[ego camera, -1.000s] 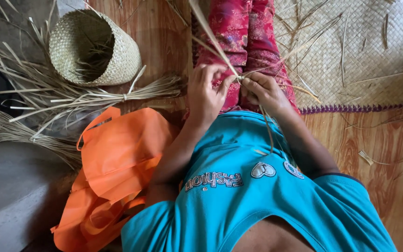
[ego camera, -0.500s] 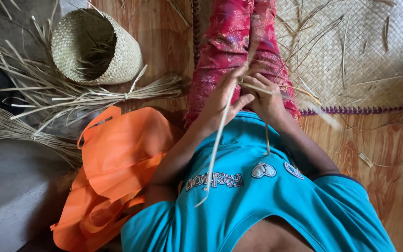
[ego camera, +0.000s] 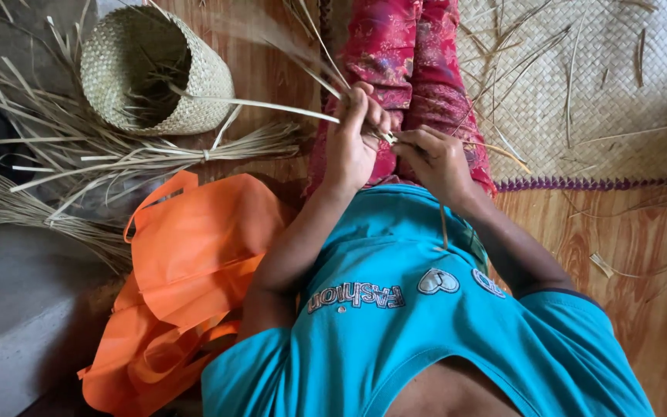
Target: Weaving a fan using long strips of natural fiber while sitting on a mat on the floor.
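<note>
Hands meet over lap on red trousers [ego camera: 418, 69]: left hand [ego camera: 353, 143] clenched on pale straw strips [ego camera: 272, 104] that fan up & left toward basket [ego camera: 152, 73], right hand [ego camera: 435, 158] pinching the strips' joined end betw. thumb & fingertips, just beside left. Basket lies tipped on its side on wood floor [ego camera: 272, 62], tied straw bundle [ego camera: 156, 158] below it, orange bag [ego camera: 187, 262] by left arm, woven mat [ego camera: 596, 85] to right.

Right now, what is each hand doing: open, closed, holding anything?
Left hand: closed on pale dried leaf strips that fan up and to the left.
Right hand: closed, pinching the same strips where the hands meet over the lap.
</note>
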